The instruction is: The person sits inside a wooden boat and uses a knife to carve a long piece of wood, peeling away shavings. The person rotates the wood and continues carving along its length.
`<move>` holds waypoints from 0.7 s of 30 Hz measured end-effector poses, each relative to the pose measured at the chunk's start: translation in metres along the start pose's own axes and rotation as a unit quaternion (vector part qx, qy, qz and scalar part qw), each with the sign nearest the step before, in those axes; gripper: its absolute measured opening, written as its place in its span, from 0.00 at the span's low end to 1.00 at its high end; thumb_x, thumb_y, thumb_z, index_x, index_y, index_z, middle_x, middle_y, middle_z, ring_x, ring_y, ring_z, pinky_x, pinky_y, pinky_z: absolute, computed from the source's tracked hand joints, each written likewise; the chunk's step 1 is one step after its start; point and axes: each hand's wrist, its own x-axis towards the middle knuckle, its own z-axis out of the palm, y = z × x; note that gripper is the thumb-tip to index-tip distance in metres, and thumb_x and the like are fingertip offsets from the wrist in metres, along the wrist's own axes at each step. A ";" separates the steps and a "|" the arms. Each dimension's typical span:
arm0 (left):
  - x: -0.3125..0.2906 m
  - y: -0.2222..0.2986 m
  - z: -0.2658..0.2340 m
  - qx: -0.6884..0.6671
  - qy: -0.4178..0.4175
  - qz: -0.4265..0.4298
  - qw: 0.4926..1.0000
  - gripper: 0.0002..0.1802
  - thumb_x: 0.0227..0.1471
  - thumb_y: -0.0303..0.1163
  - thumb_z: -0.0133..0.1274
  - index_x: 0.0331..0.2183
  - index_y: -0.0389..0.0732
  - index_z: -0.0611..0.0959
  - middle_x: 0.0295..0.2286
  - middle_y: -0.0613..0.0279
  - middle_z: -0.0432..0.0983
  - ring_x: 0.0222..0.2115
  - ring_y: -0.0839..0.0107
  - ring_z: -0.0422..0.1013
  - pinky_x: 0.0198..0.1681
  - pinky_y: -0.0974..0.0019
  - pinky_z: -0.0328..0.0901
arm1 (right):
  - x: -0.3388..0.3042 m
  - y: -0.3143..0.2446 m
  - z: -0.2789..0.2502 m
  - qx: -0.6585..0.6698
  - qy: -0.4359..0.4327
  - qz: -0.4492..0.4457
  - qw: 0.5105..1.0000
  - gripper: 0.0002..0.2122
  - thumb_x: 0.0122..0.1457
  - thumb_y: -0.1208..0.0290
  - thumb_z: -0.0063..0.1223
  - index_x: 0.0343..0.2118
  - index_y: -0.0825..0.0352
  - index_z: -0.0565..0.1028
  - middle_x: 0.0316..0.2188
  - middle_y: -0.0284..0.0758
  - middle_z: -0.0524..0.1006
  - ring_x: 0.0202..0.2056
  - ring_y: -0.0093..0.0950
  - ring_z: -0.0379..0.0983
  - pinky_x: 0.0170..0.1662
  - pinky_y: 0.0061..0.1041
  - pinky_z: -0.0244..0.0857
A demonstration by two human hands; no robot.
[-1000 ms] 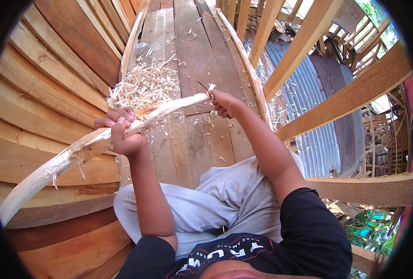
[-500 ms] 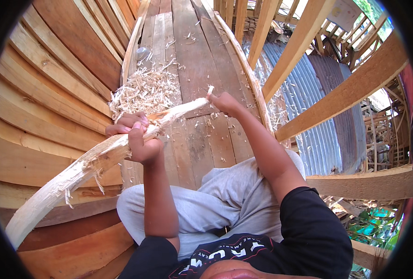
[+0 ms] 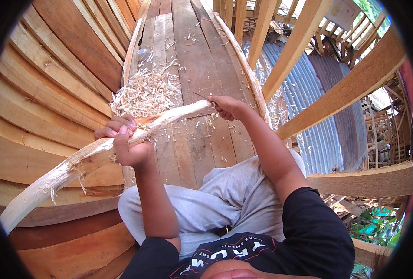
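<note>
A long, pale, peeled wooden pole (image 3: 176, 113) slants across in front of me, from the lower left up to the right, with frayed fibres hanging off its lower part. My left hand (image 3: 125, 139) is closed around its middle. At the far right end is my right hand (image 3: 227, 107), its fingers closed on a knife (image 3: 200, 96). Only the knife's thin, dark blade shows, sticking out leftward just above the pole's tip; the handle is hidden in my fist.
Wood shavings (image 3: 148, 90) lie heaped on the plank floor (image 3: 195, 149), beside a clear round container (image 3: 144, 54). A plank wall (image 3: 44, 121) rises on the left. Slanting wooden posts (image 3: 299, 46) line the right side, with corrugated metal sheets (image 3: 315, 102) beyond them.
My left hand and the pole have shifted left and slightly upward. The right hand has turned and moved a little right, and the knife blade now shows.
</note>
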 end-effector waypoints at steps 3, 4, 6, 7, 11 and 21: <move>0.004 0.002 -0.006 -0.009 0.008 -0.007 1.000 0.12 0.34 0.22 0.41 0.26 0.45 0.61 0.14 0.66 0.56 0.17 0.74 0.56 0.26 0.68 0.58 | -0.005 -0.003 -0.006 0.106 -0.055 0.006 0.993 0.25 0.59 0.42 0.37 0.13 0.54 0.53 0.09 0.20 0.48 0.10 0.14 0.39 0.12 0.18 0.32; 0.005 0.002 -0.006 -0.012 0.009 -0.011 1.000 0.12 0.34 0.22 0.41 0.26 0.45 0.61 0.13 0.66 0.56 0.17 0.74 0.56 0.26 0.68 0.58 | -0.005 -0.002 -0.011 0.140 -0.070 0.003 0.988 0.25 0.60 0.43 0.37 0.13 0.54 0.53 0.09 0.21 0.48 0.10 0.14 0.39 0.11 0.18 0.32; 0.007 0.002 -0.007 -0.019 0.011 -0.019 1.000 0.12 0.34 0.22 0.41 0.26 0.46 0.61 0.13 0.67 0.56 0.17 0.74 0.56 0.25 0.68 0.58 | -0.004 0.000 -0.022 0.209 -0.099 -0.002 0.973 0.24 0.60 0.44 0.36 0.13 0.54 0.53 0.09 0.21 0.49 0.09 0.14 0.40 0.11 0.18 0.31; 0.007 0.002 -0.007 -0.014 0.003 -0.023 1.000 0.12 0.34 0.23 0.42 0.26 0.47 0.61 0.14 0.67 0.55 0.18 0.74 0.56 0.27 0.67 0.58 | -0.003 0.001 -0.028 0.244 -0.099 0.004 0.965 0.24 0.60 0.45 0.36 0.13 0.54 0.53 0.09 0.21 0.49 0.09 0.14 0.40 0.10 0.17 0.31; 0.008 0.007 -0.010 -0.004 -0.013 -0.041 0.999 0.11 0.35 0.25 0.42 0.25 0.48 0.61 0.15 0.68 0.53 0.19 0.74 0.56 0.30 0.66 0.58 | 0.003 0.006 -0.050 0.378 -0.042 0.000 0.925 0.23 0.60 0.45 0.35 0.14 0.55 0.54 0.09 0.23 0.49 0.09 0.16 0.40 0.10 0.18 0.31; 0.012 0.006 -0.010 -0.031 -0.054 -0.041 0.997 0.13 0.34 0.21 0.42 0.26 0.45 0.61 0.14 0.66 0.57 0.16 0.75 0.55 0.26 0.68 0.59 | -0.005 -0.099 0.015 0.498 0.279 -0.188 0.799 0.23 0.61 0.44 0.36 0.21 0.61 0.64 0.12 0.29 0.59 0.11 0.21 0.52 0.13 0.25 0.45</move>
